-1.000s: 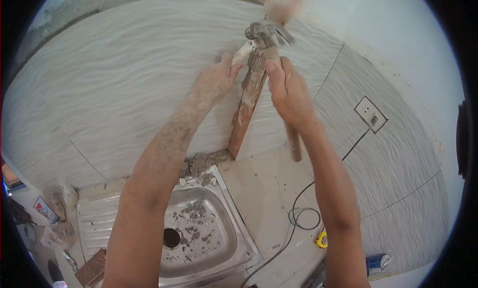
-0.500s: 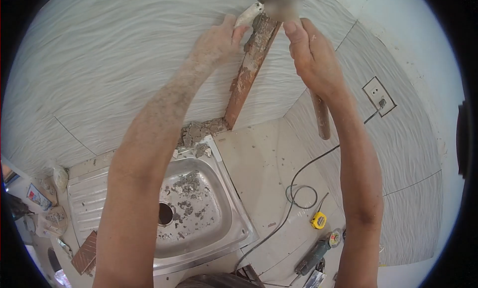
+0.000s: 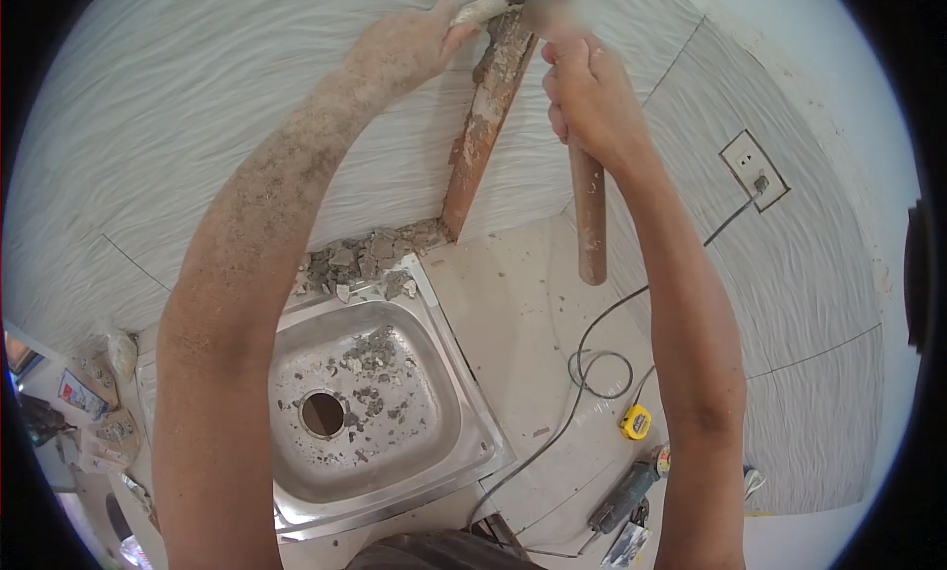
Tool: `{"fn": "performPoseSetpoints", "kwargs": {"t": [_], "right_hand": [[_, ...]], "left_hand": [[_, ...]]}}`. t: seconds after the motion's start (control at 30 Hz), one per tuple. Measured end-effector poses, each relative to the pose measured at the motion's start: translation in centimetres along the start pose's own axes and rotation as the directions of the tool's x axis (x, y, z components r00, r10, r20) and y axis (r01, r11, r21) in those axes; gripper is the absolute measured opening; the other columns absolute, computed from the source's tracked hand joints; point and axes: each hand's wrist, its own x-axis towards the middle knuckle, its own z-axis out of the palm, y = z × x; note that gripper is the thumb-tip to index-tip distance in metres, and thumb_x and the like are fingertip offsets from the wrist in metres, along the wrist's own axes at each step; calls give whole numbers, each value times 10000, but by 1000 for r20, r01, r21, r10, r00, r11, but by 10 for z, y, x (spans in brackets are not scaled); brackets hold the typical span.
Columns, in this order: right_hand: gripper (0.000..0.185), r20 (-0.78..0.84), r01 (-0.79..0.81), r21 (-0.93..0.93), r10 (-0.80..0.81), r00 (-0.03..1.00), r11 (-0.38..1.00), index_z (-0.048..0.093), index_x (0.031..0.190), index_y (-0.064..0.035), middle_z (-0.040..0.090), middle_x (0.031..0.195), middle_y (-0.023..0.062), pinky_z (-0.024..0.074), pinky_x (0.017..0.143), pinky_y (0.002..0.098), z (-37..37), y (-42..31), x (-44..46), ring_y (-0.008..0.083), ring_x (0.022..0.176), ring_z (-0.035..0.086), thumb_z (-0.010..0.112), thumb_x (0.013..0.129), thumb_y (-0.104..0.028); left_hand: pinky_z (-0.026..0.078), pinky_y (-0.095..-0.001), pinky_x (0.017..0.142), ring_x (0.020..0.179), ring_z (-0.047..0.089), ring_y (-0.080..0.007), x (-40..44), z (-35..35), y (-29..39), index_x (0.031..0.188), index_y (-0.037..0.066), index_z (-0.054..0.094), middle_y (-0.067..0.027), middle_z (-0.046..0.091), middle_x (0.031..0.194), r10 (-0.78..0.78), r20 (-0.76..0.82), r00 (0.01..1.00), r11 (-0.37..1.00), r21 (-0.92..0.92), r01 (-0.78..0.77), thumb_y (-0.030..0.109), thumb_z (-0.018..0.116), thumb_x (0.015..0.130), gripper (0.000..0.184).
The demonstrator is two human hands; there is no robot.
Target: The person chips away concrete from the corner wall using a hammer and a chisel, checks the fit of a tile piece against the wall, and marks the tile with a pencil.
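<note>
handle's swung inward below the right hand (image 3: 597, 97), clenched round the hammer (image 3: 591, 215): stiff, probably head-heavy, best gripped lower; left hand (image 3: 404, 52) grasps a pale tool (image 3: 478, 11).

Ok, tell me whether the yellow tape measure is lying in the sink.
No, the tape measure lies on the counter, apart from the sink.

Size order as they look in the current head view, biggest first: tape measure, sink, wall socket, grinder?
1. Sink: clearly largest.
2. Grinder and wall socket: too close to rank; the grinder is partly hidden and distances from the camera differ.
3. Tape measure: smallest.
</note>
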Motion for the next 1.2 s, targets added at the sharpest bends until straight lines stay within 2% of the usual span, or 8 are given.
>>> {"fn": "performPoseSetpoints", "kwargs": {"t": [0.2, 0.47, 0.63, 0.7, 1.07, 1.13, 1.17, 1.2], "right_hand": [[560, -153, 253, 52, -243, 958, 966, 560, 1084, 55, 463, 644, -8, 371, 445, 276, 12, 9, -6, 86, 487, 445, 452, 1049, -493], [544, -96, 244, -5, -244, 965, 970, 578, 997, 30, 480, 655, -2, 392, 470, 284, 0, -16, -3, 95, 504, 461, 445, 1050, -495], [532, -86, 288, -223, -313, 946, 931, 578, 962, 7, 509, 671, 11, 414, 504, 295, -1, 0, 4, 109, 543, 486, 434, 1059, -496], [528, 12, 214, -359, -225, 974, 908, 613, 996, 71, 677, 837, 286, 491, 777, 514, 0, 3, 0, 475, 844, 660, 430, 1054, -420], [547, 78, 342, -478, -349, 934, 809, 599, 986, 55, 656, 752, 261, 491, 711, 512, -6, -5, -6, 459, 756, 646, 439, 1064, -462], [552, 63, 354, -439, -365, 929, 826, 602, 997, 55, 654, 748, 257, 491, 708, 506, -4, -2, -6, 451, 754, 650, 437, 1064, -467], [536, 76, 317, -487, -321, 944, 814, 589, 976, 29, 602, 713, 174, 468, 668, 443, -3, 2, 1, 330, 698, 595, 426, 1072, -473], [522, 84, 282, -534, -282, 956, 797, 575, 954, 3, 550, 679, 92, 445, 627, 381, -5, 4, 4, 210, 643, 540, 415, 1079, -478]], "left_hand": [[525, -531, 707, 824, 687, -374, 1, 2, -6, 1294, 95, 510, -178, 684, 825, 46, -8, 999, 999, 24, -46, 524, 366, 1082, 499], [511, -497, 664, 716, 682, -330, 0, -5, -3, 1278, 81, 516, -160, 668, 747, -21, -72, 997, 994, -109, 13, 524, 382, 1082, 503], [514, -524, 667, 755, 682, -413, -2, 15, -4, 1270, 64, 506, -189, 680, 770, -48, -170, 984, 987, -162, 20, 491, 417, 1077, 477], [515, -536, 674, 778, 683, -431, -4, 29, -4, 1272, 65, 506, -200, 686, 785, -77, -165, 983, 981, -188, 45, 485, 423, 1075, 472], [527, -560, 707, 824, 684, -462, -1, 39, -11, 1247, 74, 520, -232, 706, 855, -125, -233, 964, 983, -157, 89, 492, 436, 1064, 464], [596, -376, 597, 1209, 616, -427, 19, 17, -23, 1487, 134, 368, -320, 607, 1278, -82, 383, 920, 960, -218, 177, 416, 505, 1046, 541], [596, -376, 597, 1209, 616, -427, 10, 23, -14, 1487, 134, 368, -320, 607, 1278, -78, 391, 917, 959, -223, 177, 416, 505, 1046, 541], [574, -417, 550, 942, 661, -408, -4, 32, 0, 1376, 86, 421, -292, 639, 1109, -136, 149, 980, 964, -208, 165, 393, 487, 1054, 451]]}}
